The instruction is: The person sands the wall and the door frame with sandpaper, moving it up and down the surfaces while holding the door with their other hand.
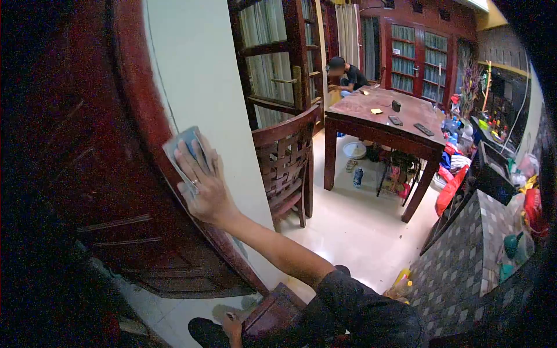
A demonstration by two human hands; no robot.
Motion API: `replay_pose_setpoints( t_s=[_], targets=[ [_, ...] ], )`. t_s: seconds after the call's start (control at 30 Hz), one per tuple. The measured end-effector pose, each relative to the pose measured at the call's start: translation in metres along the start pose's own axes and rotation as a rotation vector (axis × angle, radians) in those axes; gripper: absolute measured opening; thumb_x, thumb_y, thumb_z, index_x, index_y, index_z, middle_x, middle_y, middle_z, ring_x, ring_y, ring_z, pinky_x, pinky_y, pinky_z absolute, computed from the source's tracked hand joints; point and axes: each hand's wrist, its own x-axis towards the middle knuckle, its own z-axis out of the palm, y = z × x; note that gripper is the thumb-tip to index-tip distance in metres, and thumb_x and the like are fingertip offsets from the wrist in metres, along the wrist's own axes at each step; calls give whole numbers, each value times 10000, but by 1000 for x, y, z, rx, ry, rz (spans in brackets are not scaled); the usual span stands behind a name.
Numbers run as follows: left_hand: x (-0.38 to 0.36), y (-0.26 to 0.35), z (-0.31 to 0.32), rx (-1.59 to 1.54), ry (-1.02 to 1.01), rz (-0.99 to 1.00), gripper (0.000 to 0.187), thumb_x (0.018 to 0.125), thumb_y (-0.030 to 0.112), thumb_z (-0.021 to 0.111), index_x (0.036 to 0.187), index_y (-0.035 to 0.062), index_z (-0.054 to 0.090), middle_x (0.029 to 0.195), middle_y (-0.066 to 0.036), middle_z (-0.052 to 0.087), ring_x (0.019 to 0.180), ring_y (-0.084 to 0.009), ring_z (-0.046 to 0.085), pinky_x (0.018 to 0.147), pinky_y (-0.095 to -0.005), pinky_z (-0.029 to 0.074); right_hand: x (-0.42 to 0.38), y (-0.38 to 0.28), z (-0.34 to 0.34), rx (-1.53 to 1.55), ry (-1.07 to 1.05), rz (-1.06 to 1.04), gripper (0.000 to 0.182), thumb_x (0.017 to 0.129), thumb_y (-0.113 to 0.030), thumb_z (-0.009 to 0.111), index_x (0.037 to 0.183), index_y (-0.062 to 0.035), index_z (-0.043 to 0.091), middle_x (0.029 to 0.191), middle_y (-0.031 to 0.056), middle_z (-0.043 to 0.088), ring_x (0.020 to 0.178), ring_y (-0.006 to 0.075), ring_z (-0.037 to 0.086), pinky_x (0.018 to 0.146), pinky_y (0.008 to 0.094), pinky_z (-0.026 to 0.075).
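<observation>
The right hand [202, 184] reaches up at the end of a bare forearm and presses a grey-blue pad [184, 152] flat against the dark red wooden frame [136, 87] where it meets the pale wall [200, 75]. Its grip is not a pinch: the fingers [191, 162] lie spread and together over the pad, holding it against the wood, and a ring shows on one of them. The pad sits at the frame's edge, its upper corner sticking out above the fingertips.

The left hand [232, 326] is low at the bottom of the view, resting on the end of a dark wooden piece [272, 310] near the floor. Only part of it shows, so whether its grip is closed cannot be told.

To the left of the frame the dark wooden door [87, 174] fills the view, with carved grooves in its panel. Just right of the wall stands a woven-backed chair [286, 159], and behind it a glazed door [272, 58] with curtains. Farther off is a reddish worktop [371, 119] carrying a few small dark things and a yellow scrap. Another person [347, 75] crouches beyond it by the far doors. A patterned cabinet [464, 261] stands at the right, with coloured clutter on top and beside it.
</observation>
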Motion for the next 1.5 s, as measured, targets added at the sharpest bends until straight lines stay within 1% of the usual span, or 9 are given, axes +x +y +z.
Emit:
replay_pose_setpoints(
  t_s=[0.13,0.23,0.63,0.77,0.9,1.07,1.2,1.27,1.5],
  targets=[
    [4,7,3,-38,115,8,269,811,261,594,904,11,557,789,-214,566,770,-404,558,677,-469,441,-32,10,0,23,-13,-48,632,841,-186,547,1417,-77,309,1494,110,272,1391,389,154,1092,536,125],
    [36,-98,68,-94,-65,-2,277,829,266,574,904,0,559,808,-223,571,791,-411,558,681,-487,437,-36,7,-7,-22,-65,-20,641,836,-178,552,1419,-85,303,1491,105,279,1392,383,159,1092,540,135],
    [6,-43,38,226,-44,335,370,812,353,587,971,19,578,936,-227,611,875,-423,581,736,-491,464,46,2,-7,-45,54,-83,644,861,-161,543,1434,-62,268,1484,126,284,1375,316,243,1119,484,104],
    [3,53,-25,170,-308,-90,482,773,417,617,1051,29,556,967,-228,609,908,-417,577,777,-492,458,55,5,-7,14,99,-96,614,856,-120,520,1425,-65,296,1472,124,313,1377,313,242,1122,477,103],
    [7,-13,37,243,-117,-37,541,785,427,595,1149,33,528,998,-224,617,938,-427,579,812,-491,463,14,8,3,-1,72,-31,591,860,-116,506,1417,-65,315,1463,136,326,1377,325,239,1118,488,108],
    [9,-53,50,167,-391,-125,674,827,480,509,1339,52,417,1142,-245,582,1040,-420,561,904,-496,446,-18,8,3,-51,13,27,571,868,-109,494,1409,-56,321,1462,145,322,1373,336,243,1115,489,115],
    [10,-67,63,245,-436,-272,591,839,475,489,1221,25,512,1092,-266,589,1005,-421,570,872,-505,451,17,3,-4,-9,45,-6,563,878,-133,507,1407,-69,326,1467,137,317,1372,327,250,1111,497,125],
    [3,-63,50,416,54,360,489,832,433,503,1065,8,577,1002,-259,613,940,-437,584,807,-509,472,45,-1,-7,47,77,-34,564,880,-143,514,1408,-77,326,1468,130,315,1370,324,254,1108,504,128],
    [2,-46,33,181,-46,249,336,835,338,504,920,29,606,877,-230,634,816,-418,609,687,-500,494,69,-4,-5,-145,55,-5,560,893,-154,498,1421,-101,318,1484,95,295,1376,300,246,1109,532,70]
  ],
)
